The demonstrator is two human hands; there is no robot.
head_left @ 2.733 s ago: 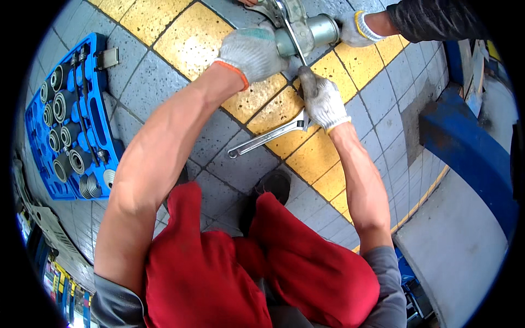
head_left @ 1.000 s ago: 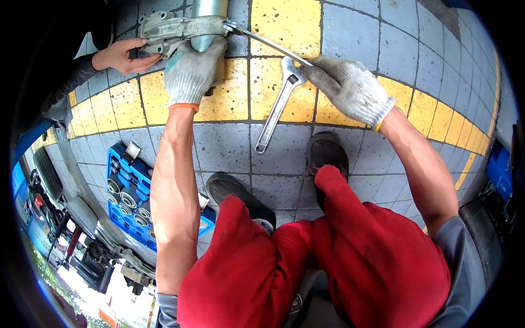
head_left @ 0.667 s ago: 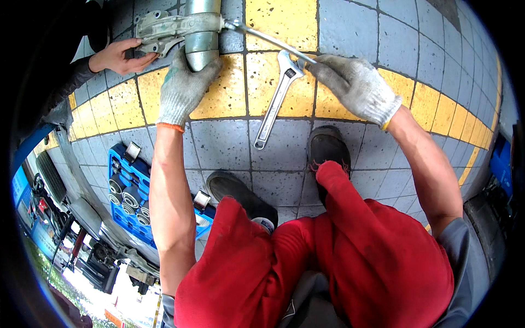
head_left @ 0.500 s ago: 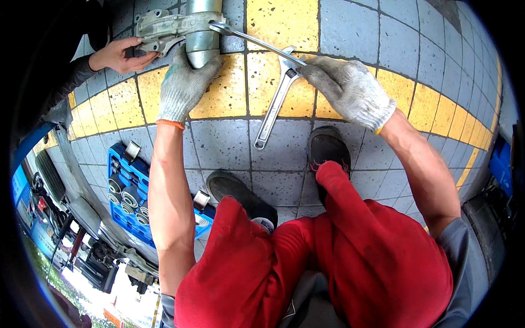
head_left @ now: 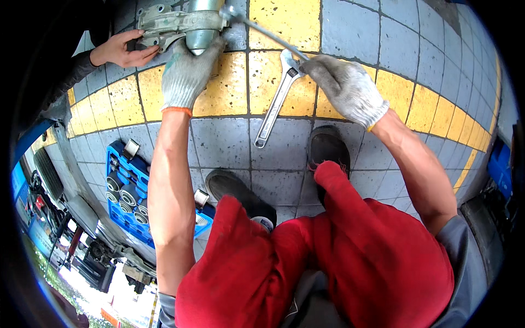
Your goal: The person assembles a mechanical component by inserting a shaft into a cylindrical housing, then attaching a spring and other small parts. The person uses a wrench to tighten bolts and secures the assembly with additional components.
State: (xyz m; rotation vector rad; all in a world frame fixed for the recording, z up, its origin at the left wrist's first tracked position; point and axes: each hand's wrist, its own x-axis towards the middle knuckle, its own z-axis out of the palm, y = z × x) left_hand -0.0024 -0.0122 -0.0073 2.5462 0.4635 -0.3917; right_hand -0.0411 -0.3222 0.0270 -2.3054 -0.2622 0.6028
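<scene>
At the top, a silvery metal cylinder (head_left: 201,39) passes through a cast metal bracket (head_left: 169,23). My left hand (head_left: 191,71), in a grey-white knit glove, is closed round the cylinder's near end, its fingertips partly hidden. My gloved right hand (head_left: 347,87) grips a long metal wrench (head_left: 273,37) by its handle end. The wrench's far head is smeared by motion and lies beside the bracket's right end; I cannot tell whether they touch. Below the handle, an adjustable wrench (head_left: 278,101) lies on the floor.
Another person's bare hand (head_left: 123,50) holds the bracket's left side. A blue case (head_left: 143,179) with several round metal pieces lies open left of my left forearm. My shoes (head_left: 328,150) stand on grey and yellow floor tiles (head_left: 284,22). A tyre (head_left: 48,174) is at far left.
The wrench head has risen slightly and moved right, off the bracket's end where it rested before. My left hand and the other person's hand have barely moved.
</scene>
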